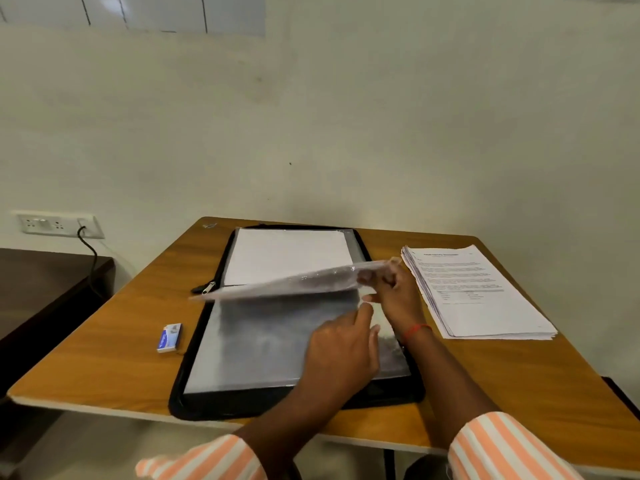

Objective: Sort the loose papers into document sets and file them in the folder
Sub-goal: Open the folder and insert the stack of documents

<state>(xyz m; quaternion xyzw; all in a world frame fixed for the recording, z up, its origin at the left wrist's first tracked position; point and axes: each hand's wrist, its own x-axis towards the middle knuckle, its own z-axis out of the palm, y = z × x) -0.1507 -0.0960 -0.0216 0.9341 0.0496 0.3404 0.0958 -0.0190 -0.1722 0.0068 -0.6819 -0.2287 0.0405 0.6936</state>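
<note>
Right fingers point(388, 280) tight around clear sleeve point(291, 285)

A left sleeve point(207, 459) and a right sleeve point(502, 448) are worn. Both are striped in orange and white. The arms are left bare past the sleeves. A thin red thread point(417, 330) is tied round the right wrist.

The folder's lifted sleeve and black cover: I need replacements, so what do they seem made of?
Lifted sleeve: seemingly thin clear plastic, glossy; it glints and sags. Black cover: probably fabric or soft synthetic, matte, with a zip along its edge.
</note>
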